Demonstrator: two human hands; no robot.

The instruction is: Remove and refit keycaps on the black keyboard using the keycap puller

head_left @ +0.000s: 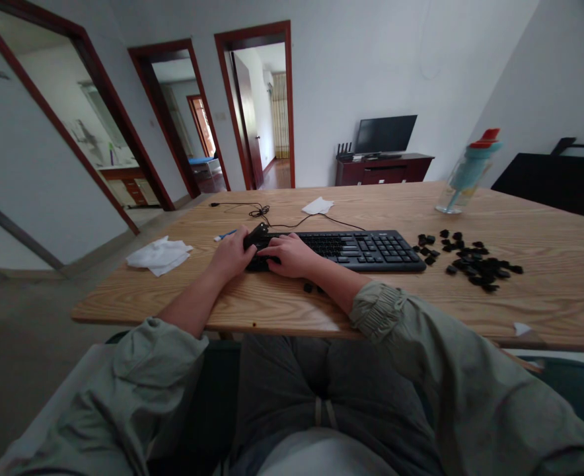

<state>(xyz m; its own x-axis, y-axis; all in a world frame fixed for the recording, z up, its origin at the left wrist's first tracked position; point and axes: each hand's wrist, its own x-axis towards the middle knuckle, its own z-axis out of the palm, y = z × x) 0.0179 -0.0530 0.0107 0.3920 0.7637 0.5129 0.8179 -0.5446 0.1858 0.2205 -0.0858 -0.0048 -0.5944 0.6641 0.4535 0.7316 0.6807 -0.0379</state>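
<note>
A black keyboard (341,250) lies flat across the middle of the wooden counter (371,304), its cable trailing back toward the far edge. The left hand (231,254) sits at the keyboard's left end with its grip clamped on a small dark tool (255,235), whose tip angles up and away over the keys. The right hand (292,256) rests palm-down on the left part of the keyboard, fingers curled together onto the keys; whether they pinch a key cannot be told from this distance. A couple of loose black keycaps (312,287) lie on the counter just under the right wrist. Well to the right of the keyboard is a scattered pile of keycaps (473,261). A crumpled white tissue (159,255) lies near the left edge, and a clear water bottle (465,173) with a red cap stands at the far right.
</note>
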